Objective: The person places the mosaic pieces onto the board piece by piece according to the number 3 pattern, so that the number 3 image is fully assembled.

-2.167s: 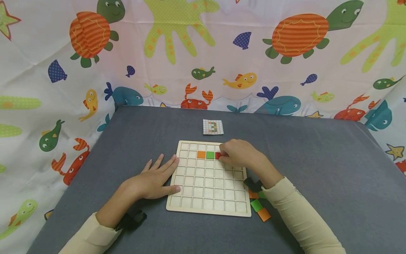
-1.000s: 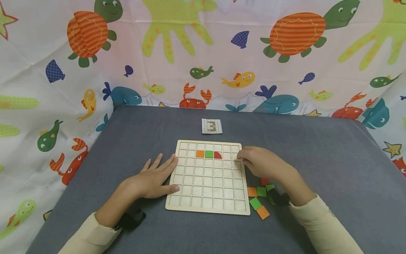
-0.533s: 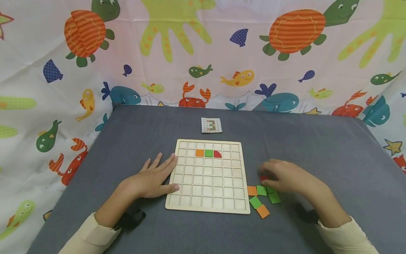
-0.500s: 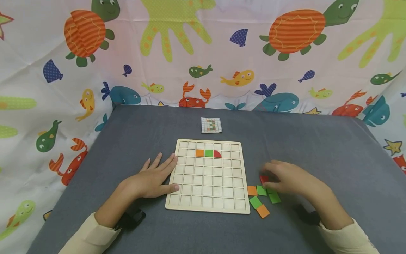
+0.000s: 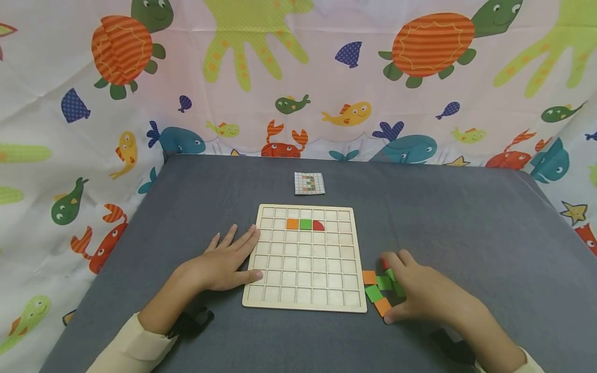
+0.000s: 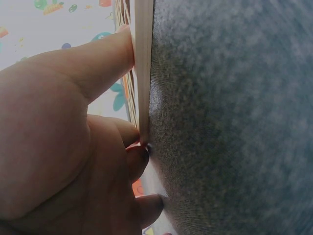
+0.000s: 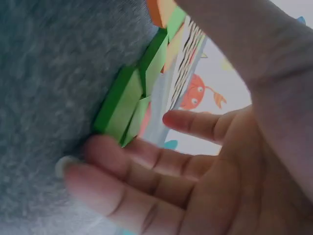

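Observation:
A wooden grid board (image 5: 298, 280) lies on the table. One row near its far edge holds an orange tile (image 5: 292, 224), a green tile (image 5: 306, 224) and a red quarter-round piece (image 5: 318, 225). My left hand (image 5: 216, 272) lies flat with fingers spread, thumb and fingertips on the board's left edge; the left wrist view has that board side (image 6: 143, 73) close up. To the right of the board, my right hand (image 5: 429, 292) arches over loose tiles, thumb at an orange tile (image 5: 382, 306), fingers by a red one (image 5: 385, 263). Its fingertips meet thick green tiles (image 7: 118, 103) in the right wrist view.
A small card (image 5: 309, 183) printed with a coloured grid lies beyond the board. More loose tiles, an orange one (image 5: 369, 277) and green ones (image 5: 384, 283), sit against the board's right edge. A patterned cloth (image 5: 261, 119) hangs behind the grey table (image 5: 224, 181).
My right hand has left the red piece on the board, moved right and toward me to the loose tiles, and spread its fingers around them. The left hand has stayed put.

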Available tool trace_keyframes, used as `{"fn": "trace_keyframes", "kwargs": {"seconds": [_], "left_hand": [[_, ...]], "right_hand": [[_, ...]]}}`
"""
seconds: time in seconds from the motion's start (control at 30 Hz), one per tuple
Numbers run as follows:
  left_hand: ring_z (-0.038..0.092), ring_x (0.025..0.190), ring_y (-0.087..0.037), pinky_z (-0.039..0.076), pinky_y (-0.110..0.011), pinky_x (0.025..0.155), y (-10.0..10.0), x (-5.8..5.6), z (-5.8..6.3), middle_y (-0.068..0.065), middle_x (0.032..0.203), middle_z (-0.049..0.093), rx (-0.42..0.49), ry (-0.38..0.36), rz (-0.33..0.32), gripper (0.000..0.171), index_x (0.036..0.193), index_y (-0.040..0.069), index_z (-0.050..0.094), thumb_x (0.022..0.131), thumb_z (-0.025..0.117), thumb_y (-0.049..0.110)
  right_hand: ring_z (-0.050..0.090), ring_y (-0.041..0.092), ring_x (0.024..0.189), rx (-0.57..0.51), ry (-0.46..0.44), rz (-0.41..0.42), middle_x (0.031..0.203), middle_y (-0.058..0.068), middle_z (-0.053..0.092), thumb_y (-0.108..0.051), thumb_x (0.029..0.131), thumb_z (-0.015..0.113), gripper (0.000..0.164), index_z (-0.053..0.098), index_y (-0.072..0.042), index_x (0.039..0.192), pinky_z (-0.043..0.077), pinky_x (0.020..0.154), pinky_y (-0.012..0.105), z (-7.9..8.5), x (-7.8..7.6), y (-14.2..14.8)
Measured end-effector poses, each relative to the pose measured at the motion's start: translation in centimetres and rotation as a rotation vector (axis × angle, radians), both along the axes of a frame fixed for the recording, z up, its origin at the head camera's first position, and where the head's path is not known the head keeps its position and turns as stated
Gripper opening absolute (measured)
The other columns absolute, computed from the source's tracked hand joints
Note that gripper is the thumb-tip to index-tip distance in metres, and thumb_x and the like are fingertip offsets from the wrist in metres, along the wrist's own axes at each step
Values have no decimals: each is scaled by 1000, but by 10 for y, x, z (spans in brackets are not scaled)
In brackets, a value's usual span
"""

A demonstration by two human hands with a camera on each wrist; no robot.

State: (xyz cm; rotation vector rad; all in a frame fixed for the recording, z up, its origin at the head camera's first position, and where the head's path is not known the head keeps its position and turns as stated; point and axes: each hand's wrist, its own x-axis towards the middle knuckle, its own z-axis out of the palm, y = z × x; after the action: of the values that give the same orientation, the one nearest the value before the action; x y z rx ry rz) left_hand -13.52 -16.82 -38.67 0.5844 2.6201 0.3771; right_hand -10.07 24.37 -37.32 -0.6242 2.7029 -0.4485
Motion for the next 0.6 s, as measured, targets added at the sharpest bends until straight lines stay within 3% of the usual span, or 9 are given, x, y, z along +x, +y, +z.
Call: {"fn": "trace_keyframes", "kwargs": {"seconds": [0.3,0.5,0.6], "left_hand": [[-1,150,-45,1,-68,112,1,1,2,-9,167,9,10,7,3,94,162,10,12,96,55,61],[-1,150,-45,2,-69,112,1,1,2,-10,167,9,12,9,1,94,162,10,12,96,55,61],[-1,150,-45,1,-69,112,1,1,2,-10,167,9,12,7,2,94,162,9,12,96,55,61]], "right_hand": [[51,15,79,-74,71,33,106,2,48,-48,69,90,74,55,-14,125,46,67,34,-7,-14,0],[52,16,87,-128,94,37,112,3,50,-36,69,93,69,58,-15,125,48,72,37,-9,-21,4],[52,15,83,-155,89,33,112,4,51,-27,70,94,67,60,-15,126,49,70,33,-11,-26,8]]}}
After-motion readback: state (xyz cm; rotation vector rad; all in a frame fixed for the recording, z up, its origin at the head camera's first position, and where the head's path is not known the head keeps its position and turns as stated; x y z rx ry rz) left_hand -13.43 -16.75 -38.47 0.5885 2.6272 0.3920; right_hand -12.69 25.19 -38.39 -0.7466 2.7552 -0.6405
